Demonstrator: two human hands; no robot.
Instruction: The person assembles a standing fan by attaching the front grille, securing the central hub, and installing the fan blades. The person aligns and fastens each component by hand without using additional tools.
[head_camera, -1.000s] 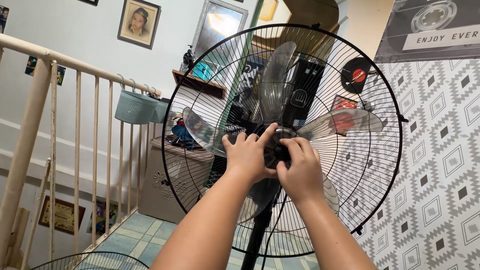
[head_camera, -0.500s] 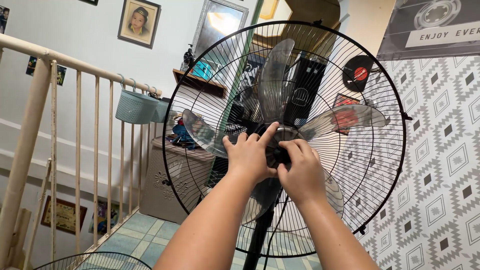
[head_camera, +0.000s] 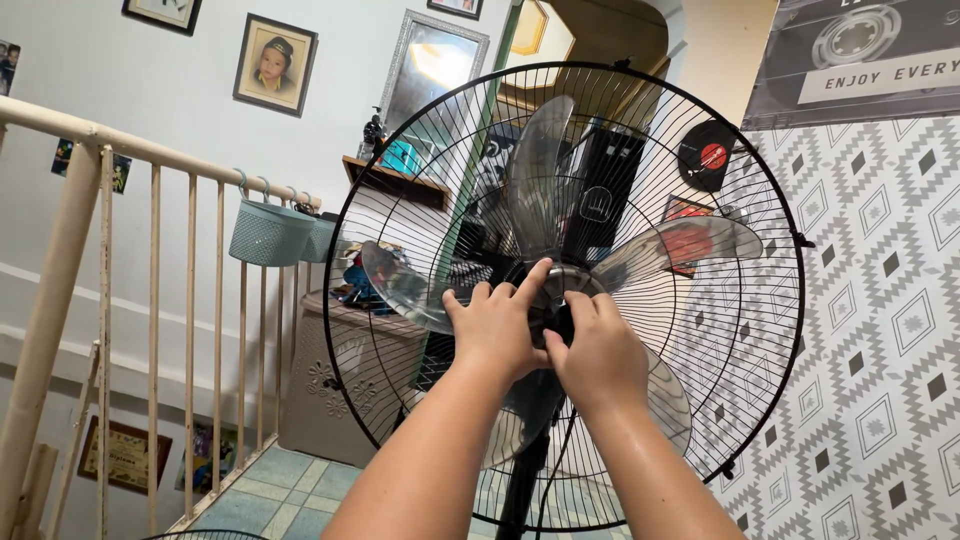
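Note:
A standing fan with a black wire rear guard (head_camera: 760, 330) and clear smoky blades (head_camera: 535, 170) fills the middle of the view; no front guard is on it. My left hand (head_camera: 495, 328) rests on the blade hub, its fingers spread over it and the index finger pointing up. My right hand (head_camera: 598, 350) grips the small black cap (head_camera: 556, 318) at the centre of the hub, thumb and fingers pinched around it. The black fan pole (head_camera: 522, 490) runs down between my forearms.
A cream stair railing (head_camera: 155, 290) stands at the left with two teal baskets (head_camera: 268, 232) hooked on it. Behind the fan are framed pictures, a mirror, a wooden shelf and a beige cabinet (head_camera: 345, 370). A patterned grey-and-white wall (head_camera: 880, 330) closes the right side.
The view has shifted slightly, so the fan sits a little lower in the picture. Both hands stay on the hub; my right fingers have turned a little around the cap.

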